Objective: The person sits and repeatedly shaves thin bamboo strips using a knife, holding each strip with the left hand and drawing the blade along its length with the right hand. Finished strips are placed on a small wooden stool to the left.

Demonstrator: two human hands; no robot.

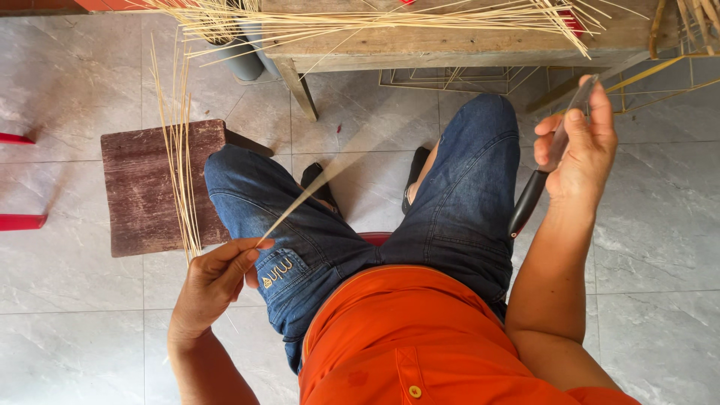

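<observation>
My left hand point(217, 281) pinches the near end of a thin pale bamboo strip point(330, 176) beside my left knee; the strip is blurred and runs up and to the right across my lap. My right hand point(581, 150) is raised over my right knee and grips a knife point(551, 161) with a black handle pointing down and a shiny blade pointing up. The blade is apart from the strip. I sit in blue jeans and an orange shirt.
A dark wooden stool point(150, 187) stands left of my knee with several bamboo strips point(180, 150) leaning over it. A wooden bench point(450, 41) at the top carries many more strips. A yellow metal wire frame point(660, 75) sits at the upper right. Grey tile floor lies around.
</observation>
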